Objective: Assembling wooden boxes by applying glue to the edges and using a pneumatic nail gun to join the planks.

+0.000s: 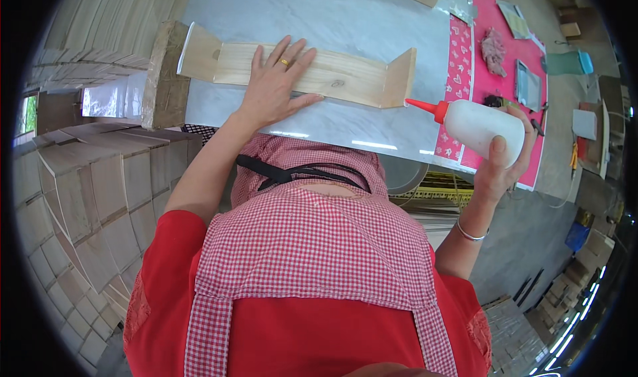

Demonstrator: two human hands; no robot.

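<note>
A pale wooden tray-like frame lies on the table, a long flat board with an upright panel at each end. My left hand rests flat on the board with its fingers spread. My right hand grips a white squeeze bottle tilted sideways, its red nozzle pointing left. The nozzle's tip is at the near lower corner of the right end panel; whether it touches cannot be made out. A white line, like glue, runs along the outer edge of the left end panel.
The grey-white tabletop has a thick wooden block at its left edge. On a pink cloth at right lie a crumpled rag and small trays. Stacked boards fill the left side. A yellow crate sits below the table.
</note>
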